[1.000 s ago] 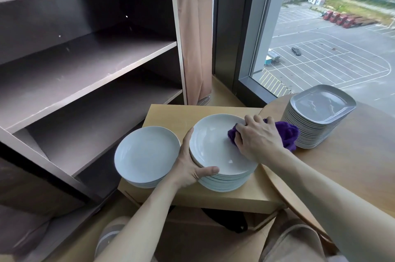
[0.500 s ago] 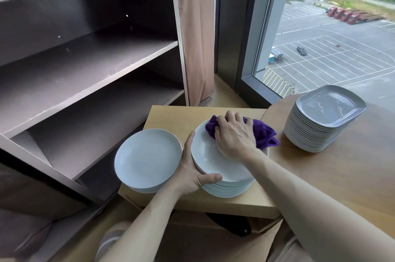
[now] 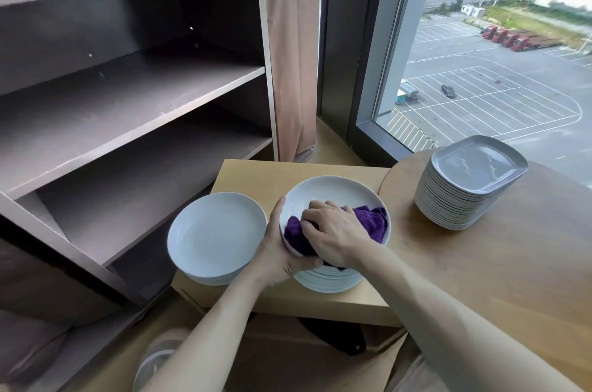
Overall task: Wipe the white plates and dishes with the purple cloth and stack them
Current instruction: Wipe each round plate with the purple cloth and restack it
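Head: right hand (image 3: 333,234) curled over cloth (image 3: 373,222)

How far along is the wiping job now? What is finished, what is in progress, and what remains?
Likely done: the round stack on the left, set apart. In hand: the left hand tips up the top plate while the right hand presses the purple cloth inside it. Left: the pile beneath and probably the squarish stack; cleanliness itself is not visible.

Low wooden table (image 3: 256,174) in front of me carries two piles of round white plates, near each other: left stack (image 3: 217,238), right stack (image 3: 330,281). Round table (image 3: 480,263) just beside it on my right carries a stack of squarish dishes (image 3: 461,196).
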Motion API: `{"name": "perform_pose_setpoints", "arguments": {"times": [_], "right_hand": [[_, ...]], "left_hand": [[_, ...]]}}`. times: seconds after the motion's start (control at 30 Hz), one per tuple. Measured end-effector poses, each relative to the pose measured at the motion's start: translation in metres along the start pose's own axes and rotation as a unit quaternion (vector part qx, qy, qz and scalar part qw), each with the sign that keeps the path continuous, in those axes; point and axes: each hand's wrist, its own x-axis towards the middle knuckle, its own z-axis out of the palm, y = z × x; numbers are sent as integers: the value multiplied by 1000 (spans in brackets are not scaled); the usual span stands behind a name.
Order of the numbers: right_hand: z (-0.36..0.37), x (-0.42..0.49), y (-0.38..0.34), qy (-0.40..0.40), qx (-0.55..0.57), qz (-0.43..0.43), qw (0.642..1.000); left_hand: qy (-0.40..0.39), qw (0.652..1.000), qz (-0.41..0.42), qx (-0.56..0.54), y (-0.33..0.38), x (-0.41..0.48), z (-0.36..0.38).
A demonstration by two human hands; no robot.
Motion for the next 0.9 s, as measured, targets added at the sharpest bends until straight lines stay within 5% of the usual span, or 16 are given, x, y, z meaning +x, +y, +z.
{"name": "perform_pose_setpoints", "arguments": {"times": [0.3, 0.53, 0.9], "right_hand": [[-7, -30, 19, 69, -163, 26, 984], [-24, -9, 54, 100, -255, 95, 957], [-4, 43, 46, 124, -250, 79, 957]], "left_hand": [[4, 999, -17, 44, 6, -4, -3], [31, 937, 16, 349, 17, 4, -13], [12, 946, 14, 325, 19, 0, -12]]}}
